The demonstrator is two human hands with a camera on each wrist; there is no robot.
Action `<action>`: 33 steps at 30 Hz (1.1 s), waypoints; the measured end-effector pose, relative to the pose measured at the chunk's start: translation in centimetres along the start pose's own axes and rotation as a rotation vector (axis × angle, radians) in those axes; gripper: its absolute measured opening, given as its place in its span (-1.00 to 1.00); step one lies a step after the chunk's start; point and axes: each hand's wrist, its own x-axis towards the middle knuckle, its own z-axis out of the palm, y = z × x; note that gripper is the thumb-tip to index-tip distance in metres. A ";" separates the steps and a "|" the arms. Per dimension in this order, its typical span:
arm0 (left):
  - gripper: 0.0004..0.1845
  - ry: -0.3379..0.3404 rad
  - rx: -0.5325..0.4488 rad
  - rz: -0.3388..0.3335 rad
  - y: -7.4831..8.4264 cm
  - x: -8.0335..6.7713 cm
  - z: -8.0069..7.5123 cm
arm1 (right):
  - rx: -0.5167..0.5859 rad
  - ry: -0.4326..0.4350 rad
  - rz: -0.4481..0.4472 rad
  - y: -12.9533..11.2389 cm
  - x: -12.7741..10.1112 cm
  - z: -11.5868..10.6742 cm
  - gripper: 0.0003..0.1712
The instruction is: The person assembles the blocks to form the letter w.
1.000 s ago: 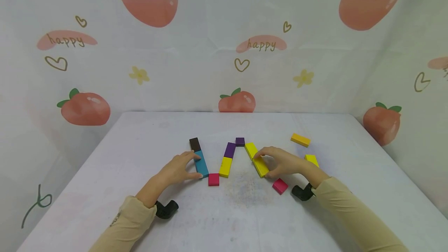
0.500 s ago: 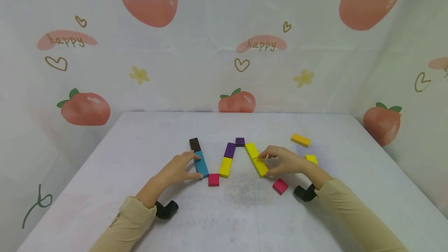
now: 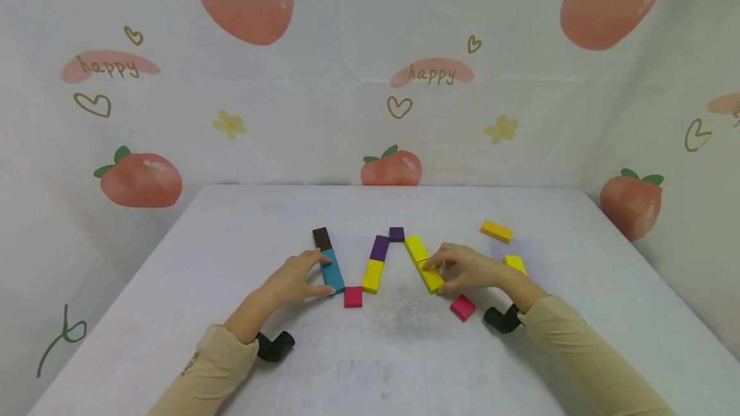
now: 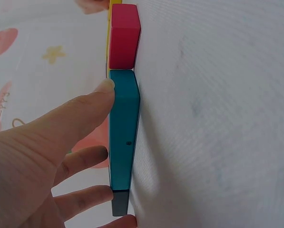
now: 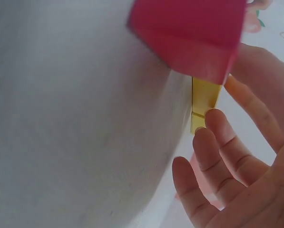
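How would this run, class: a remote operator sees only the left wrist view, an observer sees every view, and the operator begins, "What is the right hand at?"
Observer: The right hand is at the nearer yellow rectangular block of an end-to-end pair.
Operator: What lies by the far end of that pair?
Observer: A small dark purple block, just to its left in the head view.
Operator: Is any other red block out there?
Observer: Yes, a pinkish-red square block lies apart from the other blocks, on the near side of the right hand.
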 end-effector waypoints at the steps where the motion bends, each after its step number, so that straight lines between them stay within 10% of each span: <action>1: -0.43 -0.001 0.002 0.002 0.0 0.0 0.0 | -0.003 0.000 0.000 0.0 0.0 0.0 -0.53; 33: -0.42 -0.008 0.011 0.002 0.0 0.1 -0.1 | 0.113 0.010 0.060 1.0 -2.5 -1.8 -0.52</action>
